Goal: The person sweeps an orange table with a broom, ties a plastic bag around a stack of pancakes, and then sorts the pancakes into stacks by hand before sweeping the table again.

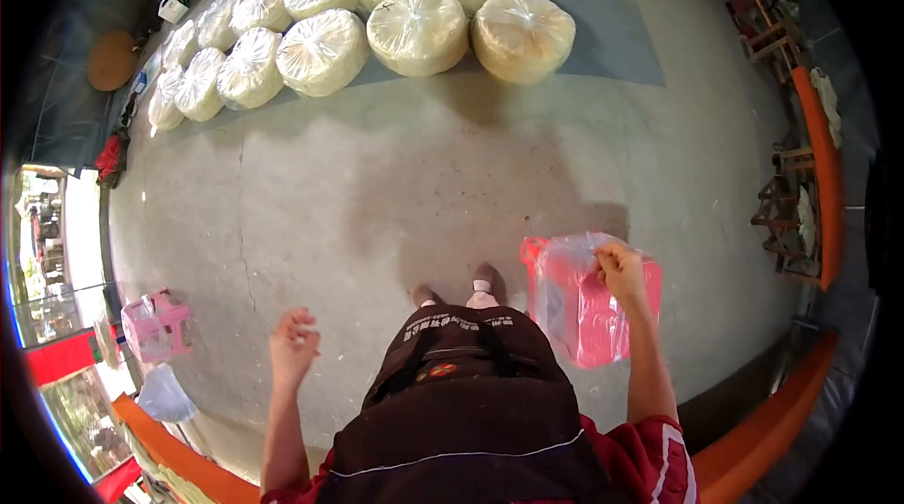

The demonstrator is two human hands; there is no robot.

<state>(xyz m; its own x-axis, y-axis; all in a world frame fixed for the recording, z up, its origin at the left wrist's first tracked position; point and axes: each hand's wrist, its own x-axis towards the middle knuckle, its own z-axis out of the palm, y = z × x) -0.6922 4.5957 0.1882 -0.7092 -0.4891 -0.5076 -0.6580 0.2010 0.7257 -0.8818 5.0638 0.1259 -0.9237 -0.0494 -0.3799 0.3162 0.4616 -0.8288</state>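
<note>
My right hand [620, 268] grips the top of a thin clear plastic bag [579, 301] that hangs in front of a red plastic stool, on my right side. My left hand [292, 346] hovers at waist height on the left with the fingers loosely curled and nothing in it. I stand in a dark apron [466, 410] on a concrete floor [377, 193], my feet just visible below me.
Several round plastic-wrapped stacks [325, 52] lie in two rows across the far floor. A pink stool [158, 325] and a crumpled clear bag [165, 396] sit at the lower left. Orange benches [829, 174] and wooden frames line the right side.
</note>
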